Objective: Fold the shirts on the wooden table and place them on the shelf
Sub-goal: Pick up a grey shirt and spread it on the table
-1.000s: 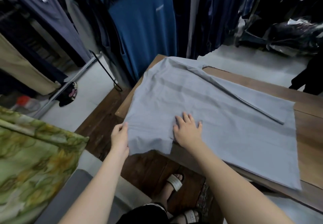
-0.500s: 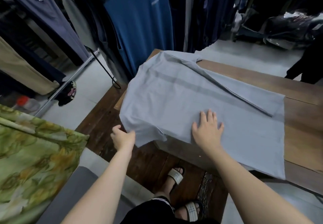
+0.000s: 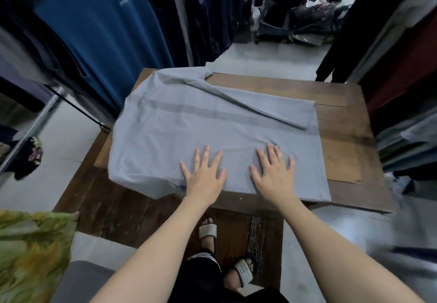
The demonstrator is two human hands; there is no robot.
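I see a plain grey-blue shirt (image 3: 212,132) with one darker grey band running across it, on a brown wood-grain counter (image 3: 343,151). The hanging shirt (image 3: 94,30) is deep blue. The cloth (image 3: 30,250) is mottled green and yellow. The sandals (image 3: 208,230) are pale with grey stripes.

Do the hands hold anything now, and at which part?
Nothing is held. Left hand and right hand lie flat, fingers spread, on the grey shirt.
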